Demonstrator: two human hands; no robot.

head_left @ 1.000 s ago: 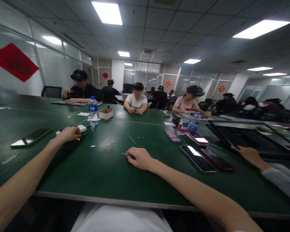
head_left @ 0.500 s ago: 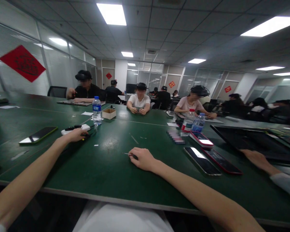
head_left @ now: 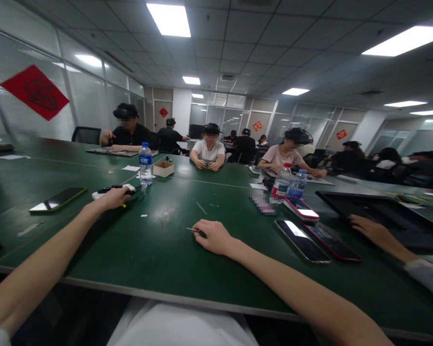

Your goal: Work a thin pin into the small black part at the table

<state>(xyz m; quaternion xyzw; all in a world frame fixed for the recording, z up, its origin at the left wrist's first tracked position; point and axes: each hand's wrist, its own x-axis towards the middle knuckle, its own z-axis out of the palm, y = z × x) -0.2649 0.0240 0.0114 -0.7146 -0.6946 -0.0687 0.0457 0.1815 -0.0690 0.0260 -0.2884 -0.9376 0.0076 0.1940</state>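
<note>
On the green table (head_left: 158,254), my right hand (head_left: 214,236) rests with its fingers closed around a small screwdriver (head_left: 189,228). Its thin metal shaft points left, and its dark handle is mostly hidden in the fingers. My left hand (head_left: 114,198) reaches forward to a white power strip (head_left: 98,194) with black plugs or leads on it. The fingers are curled at the strip's right end, next to dark cables and a small yellow bit. What they hold is mostly hidden. A water bottle (head_left: 145,166) with a blue cap stands just beyond that hand.
A green-edged phone (head_left: 57,200) lies at left; a small open box (head_left: 163,168) stands beyond the bottle. Several phones, including a dark one (head_left: 303,241), and two bottles (head_left: 281,181) are at right. Another person's hand (head_left: 373,233) is by a black tray-like panel (head_left: 389,216). Several people sit opposite.
My left hand has shifted slightly, now covering more of the dark thing at its fingers. My right hand is still. The other person's hand at right moved left along the black panel.
</note>
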